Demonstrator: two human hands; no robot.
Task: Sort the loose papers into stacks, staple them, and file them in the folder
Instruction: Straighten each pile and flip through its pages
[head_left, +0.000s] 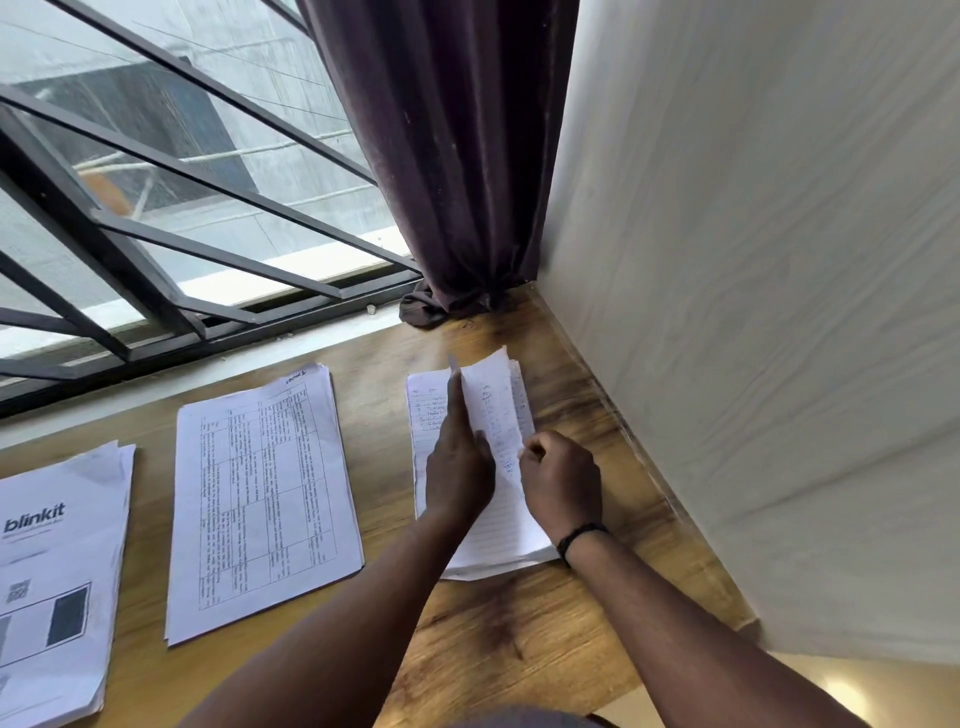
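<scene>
Three paper stacks lie on the wooden desk. A stack with a "blinkit" cover is at the left. A stack of printed tables lies in the middle. At the right is a stack of lined handwritten sheets. My left hand rests on this stack with a straight finger pointing up along a lifted sheet. My right hand, with curled fingers, pinches the right edge of that lifted sheet. No stapler or folder is in view.
A white wall panel borders the desk on the right. A dark curtain hangs into the far corner. A barred window runs along the back edge.
</scene>
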